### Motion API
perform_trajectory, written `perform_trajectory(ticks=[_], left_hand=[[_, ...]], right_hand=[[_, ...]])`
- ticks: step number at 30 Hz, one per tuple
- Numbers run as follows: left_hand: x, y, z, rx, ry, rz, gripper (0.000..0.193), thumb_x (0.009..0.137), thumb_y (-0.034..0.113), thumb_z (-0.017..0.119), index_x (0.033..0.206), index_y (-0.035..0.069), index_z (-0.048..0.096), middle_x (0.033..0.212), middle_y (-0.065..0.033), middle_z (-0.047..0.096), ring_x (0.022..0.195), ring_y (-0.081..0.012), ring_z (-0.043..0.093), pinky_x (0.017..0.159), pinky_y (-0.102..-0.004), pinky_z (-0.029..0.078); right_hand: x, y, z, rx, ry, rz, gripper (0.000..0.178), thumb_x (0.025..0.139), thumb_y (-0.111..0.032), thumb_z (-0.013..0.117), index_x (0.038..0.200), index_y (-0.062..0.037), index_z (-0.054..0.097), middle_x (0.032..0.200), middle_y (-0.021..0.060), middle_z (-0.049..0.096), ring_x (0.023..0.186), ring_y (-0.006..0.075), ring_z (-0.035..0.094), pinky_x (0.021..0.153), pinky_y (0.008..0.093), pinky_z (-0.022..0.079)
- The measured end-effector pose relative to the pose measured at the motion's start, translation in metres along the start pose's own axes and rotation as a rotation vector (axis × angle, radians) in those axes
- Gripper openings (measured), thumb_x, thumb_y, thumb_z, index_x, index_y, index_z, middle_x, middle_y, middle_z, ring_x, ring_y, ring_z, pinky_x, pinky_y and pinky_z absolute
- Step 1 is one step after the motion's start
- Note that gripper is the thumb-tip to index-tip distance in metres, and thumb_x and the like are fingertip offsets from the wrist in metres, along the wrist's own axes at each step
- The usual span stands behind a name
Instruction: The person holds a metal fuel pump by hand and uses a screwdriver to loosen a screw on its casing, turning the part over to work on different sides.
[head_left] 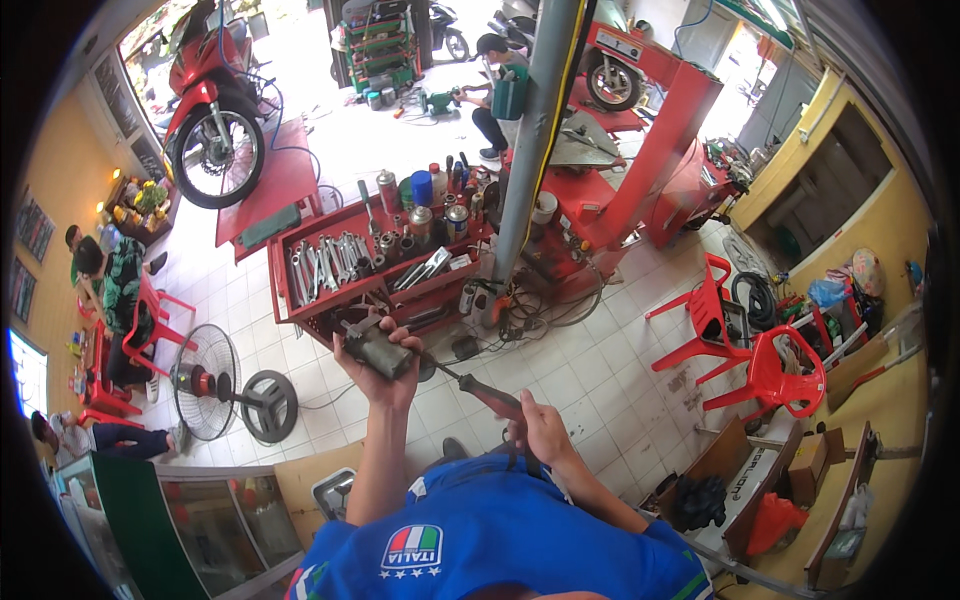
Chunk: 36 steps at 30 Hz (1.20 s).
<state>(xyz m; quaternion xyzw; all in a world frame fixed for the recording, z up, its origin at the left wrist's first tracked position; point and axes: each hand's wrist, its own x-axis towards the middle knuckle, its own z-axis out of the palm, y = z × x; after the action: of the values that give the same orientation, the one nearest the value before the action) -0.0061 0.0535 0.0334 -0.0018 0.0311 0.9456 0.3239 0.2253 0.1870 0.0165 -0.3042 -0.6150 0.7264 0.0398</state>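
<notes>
My left hand is raised in front of me, its fingers wrapped round a dark grey cylindrical metal part that looks like a small motor. A screwdriver with a black and red handle is in my right hand, gripped near the handle's end. Its shaft points up and left towards the metal part. I cannot tell whether the tip touches it. Beyond my left hand stands a red tool cart, its top tray holding many wrenches, sockets, and several cans and bottles.
A grey post rises beside the cart. Cables lie on the tiled floor. A standing fan is at left, red plastic chairs at right. A red motorbike stands on a lift. Another person crouches at the back.
</notes>
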Motion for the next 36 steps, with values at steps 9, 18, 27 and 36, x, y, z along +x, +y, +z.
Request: perform_trajectory(ticks=[9,18,27,36], left_hand=[[-0.001,-0.010,0.031,0.083,0.195,0.138,0.061,0.087,0.062,0.057,0.122,0.012,0.055,0.108,-0.0050,0.062,0.081,-0.0151,0.055,0.078,-0.0332,0.047],[0.006,0.002,0.000,0.009,0.019,0.032,0.060,0.087,0.060,0.058,0.121,0.011,0.055,0.109,-0.0039,0.061,0.079,-0.0154,0.056,0.077,-0.0323,0.048],[0.003,-0.003,0.015,0.023,0.071,0.068,0.061,0.088,0.061,0.058,0.123,0.011,0.054,0.108,-0.0049,0.061,0.084,-0.0155,0.056,0.077,-0.0321,0.047],[0.004,0.006,-0.001,0.014,0.047,0.075,0.060,0.085,0.056,0.064,0.121,0.008,0.058,0.111,-0.0047,0.061,0.085,-0.0162,0.056,0.080,-0.0328,0.048]], right_hand=[[-0.007,-0.011,0.008,0.029,0.027,-0.213,0.046,0.105,-0.042,0.046,0.111,0.0025,0.056,0.073,0.0076,0.065,0.066,0.0112,0.063,0.062,0.0255,0.053],[-0.005,-0.010,0.008,-0.095,0.037,-0.190,0.038,0.102,-0.031,0.056,0.114,0.0044,0.055,0.072,0.0065,0.062,0.065,0.0125,0.063,0.061,0.0256,0.053],[0.001,0.002,0.002,0.225,-0.055,0.032,0.033,0.100,-0.021,0.060,0.117,0.0067,0.053,0.074,0.0089,0.064,0.062,0.0135,0.063,0.063,0.0266,0.055],[-0.008,-0.015,0.018,-0.089,0.071,-0.359,0.040,0.104,-0.034,0.049,0.115,0.0044,0.056,0.074,0.0088,0.065,0.062,0.0130,0.064,0.062,0.0245,0.054]])
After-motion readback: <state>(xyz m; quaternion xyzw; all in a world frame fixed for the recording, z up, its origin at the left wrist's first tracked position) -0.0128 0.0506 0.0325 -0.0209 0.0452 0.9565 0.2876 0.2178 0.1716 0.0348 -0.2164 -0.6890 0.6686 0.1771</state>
